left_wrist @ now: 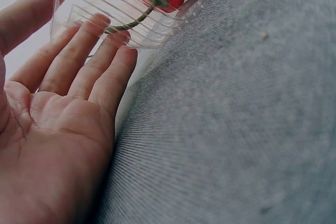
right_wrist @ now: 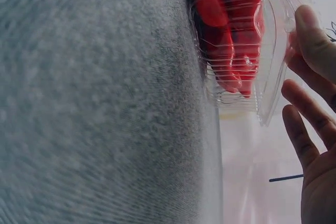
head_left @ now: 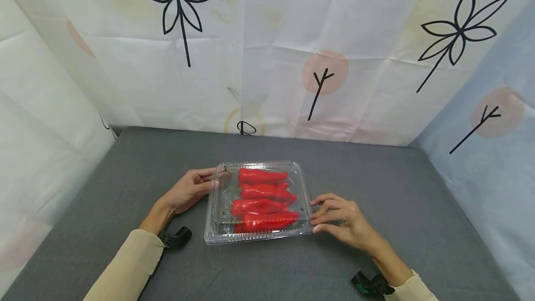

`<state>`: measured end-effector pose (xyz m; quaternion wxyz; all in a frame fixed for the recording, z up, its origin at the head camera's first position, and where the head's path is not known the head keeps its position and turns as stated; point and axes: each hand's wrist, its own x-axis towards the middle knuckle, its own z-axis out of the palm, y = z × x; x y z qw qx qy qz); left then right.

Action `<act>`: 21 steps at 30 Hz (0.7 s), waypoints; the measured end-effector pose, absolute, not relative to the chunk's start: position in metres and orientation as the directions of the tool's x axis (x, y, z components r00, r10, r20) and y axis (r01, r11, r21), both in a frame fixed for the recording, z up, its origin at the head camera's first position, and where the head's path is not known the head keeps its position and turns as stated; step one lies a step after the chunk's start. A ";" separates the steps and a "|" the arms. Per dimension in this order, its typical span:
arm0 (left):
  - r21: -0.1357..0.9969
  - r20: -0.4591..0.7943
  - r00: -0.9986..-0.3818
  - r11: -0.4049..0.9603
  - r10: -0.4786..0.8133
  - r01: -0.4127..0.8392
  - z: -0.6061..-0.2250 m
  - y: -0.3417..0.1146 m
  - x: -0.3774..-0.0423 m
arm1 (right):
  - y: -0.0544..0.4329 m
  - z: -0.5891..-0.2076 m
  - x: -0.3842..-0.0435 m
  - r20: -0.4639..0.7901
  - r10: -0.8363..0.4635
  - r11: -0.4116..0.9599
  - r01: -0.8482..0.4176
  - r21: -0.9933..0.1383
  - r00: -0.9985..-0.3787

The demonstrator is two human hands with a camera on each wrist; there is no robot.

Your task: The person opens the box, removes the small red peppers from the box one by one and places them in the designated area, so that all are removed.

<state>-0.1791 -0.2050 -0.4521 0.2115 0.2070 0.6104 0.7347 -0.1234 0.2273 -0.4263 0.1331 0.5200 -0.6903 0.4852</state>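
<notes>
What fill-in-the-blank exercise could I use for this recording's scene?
The peppers inside the clear box are coloured ____.
The table is coloured ____.
The left hand and right hand touch ____ sides of the box.
A green stem shows close up in the ____ wrist view.

Missing words: red; gray; opposite; left.

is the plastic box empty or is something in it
Not empty: at least four red peppers show through the clear plastic box in the head view, and both wrist views show red peppers inside too.
</notes>
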 end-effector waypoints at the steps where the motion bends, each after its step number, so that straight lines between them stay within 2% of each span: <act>1: 0.983 0.048 -0.823 -0.171 0.565 -0.059 -0.452 -0.205 -0.179 | 0.226 -0.427 -0.124 0.695 -0.583 -0.016 -0.850 -0.527 -0.420; 8: 0.976 0.073 -0.827 -0.210 0.558 -0.056 -0.456 -0.207 -0.181 | 0.219 -0.430 -0.124 0.752 -0.513 0.002 -0.877 -0.481 -0.413; 15: 0.967 0.098 -0.841 -0.252 0.532 -0.046 -0.459 -0.208 -0.182 | 0.210 -0.431 -0.119 0.791 -0.445 0.103 -0.901 -0.421 -0.421; 21: 0.965 0.091 -0.855 -0.256 0.510 -0.050 -0.458 -0.207 -0.182 | 0.205 -0.432 -0.117 0.809 -0.438 0.164 -0.919 -0.358 -0.393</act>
